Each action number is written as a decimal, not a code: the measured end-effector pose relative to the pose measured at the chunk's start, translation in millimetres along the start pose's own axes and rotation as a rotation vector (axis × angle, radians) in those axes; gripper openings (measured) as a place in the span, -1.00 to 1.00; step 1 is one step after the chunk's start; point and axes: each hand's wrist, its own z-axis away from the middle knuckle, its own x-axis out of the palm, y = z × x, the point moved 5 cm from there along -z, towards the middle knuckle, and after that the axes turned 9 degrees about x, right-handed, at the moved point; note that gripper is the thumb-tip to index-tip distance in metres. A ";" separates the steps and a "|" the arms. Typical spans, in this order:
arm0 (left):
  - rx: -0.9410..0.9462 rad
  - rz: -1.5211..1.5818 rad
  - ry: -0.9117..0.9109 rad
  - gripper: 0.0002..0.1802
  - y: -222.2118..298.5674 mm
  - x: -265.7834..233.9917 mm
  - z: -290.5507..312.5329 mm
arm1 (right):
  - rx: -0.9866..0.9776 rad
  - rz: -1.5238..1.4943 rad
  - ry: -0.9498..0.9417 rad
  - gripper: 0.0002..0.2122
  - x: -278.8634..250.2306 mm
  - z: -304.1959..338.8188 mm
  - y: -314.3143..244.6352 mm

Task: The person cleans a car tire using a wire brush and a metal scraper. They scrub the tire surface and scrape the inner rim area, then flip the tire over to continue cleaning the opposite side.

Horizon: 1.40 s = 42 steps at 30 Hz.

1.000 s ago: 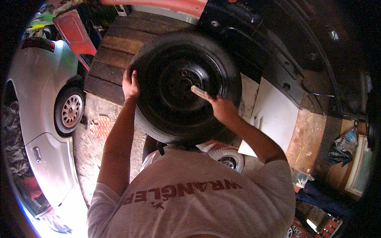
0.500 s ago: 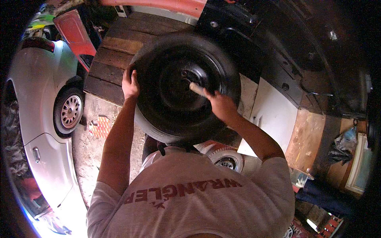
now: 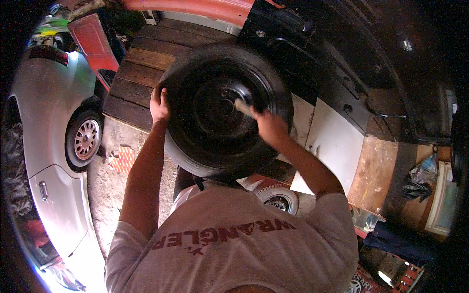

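Observation:
A black wheel [image 3: 210,139], a tyre on a dark steel rim, stands in front of me, its rim facing me. At its left edge, my left hand [image 3: 160,105] is closed round the tyre's side, thumb toward the sidewall. My right hand [image 3: 271,129], smeared by motion, is closed on a short tan-ended tool [image 3: 244,107] over the right side of the rim. The tan end lies near the centre hole; blur hides the tool's exact kind, and I cannot tell whether it touches the metal.
Dark wooden planks [image 3: 141,58] lie behind the wheel. A silver car [image 3: 58,122] stands at the left, black vehicle bodywork [image 3: 361,58] at the right. A white panel [image 3: 332,141] and another wheel [image 3: 278,201] are nearer me. A patterned box [image 3: 122,160] lies on the floor.
My right hand and the tool have shifted slightly within the rim area. My left hand keeps its grip on the wheel. The whole view has moved a little.

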 end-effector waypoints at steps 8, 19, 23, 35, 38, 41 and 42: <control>0.018 0.027 0.021 -0.58 -24.5 -2.3 1.3 | -0.069 -0.089 0.034 -0.48 23.6 12.2 -14.5; -0.014 0.048 0.007 -0.53 -5.9 5.3 2.3 | 0.045 -0.188 0.097 -0.48 30.2 -8.7 3.4; 0.013 0.045 0.007 -0.51 -8.2 1.8 3.1 | -0.115 -0.392 0.048 -0.48 43.2 45.9 -44.0; 0.053 -0.092 -0.095 -0.49 -2.9 1.8 0.1 | 0.002 -0.397 0.068 -0.48 48.6 35.6 -48.8; 0.140 -0.182 -0.132 -0.45 -1.8 1.4 3.5 | -0.074 -0.454 0.100 -0.47 51.7 35.3 -55.4; 0.235 -0.299 -0.276 -0.38 9.6 5.7 11.8 | 0.074 -0.325 0.092 -0.47 38.8 5.2 2.3; 0.272 -0.342 -0.298 -0.36 18.5 4.9 16.1 | 0.158 -0.303 0.082 -0.47 20.8 5.2 15.3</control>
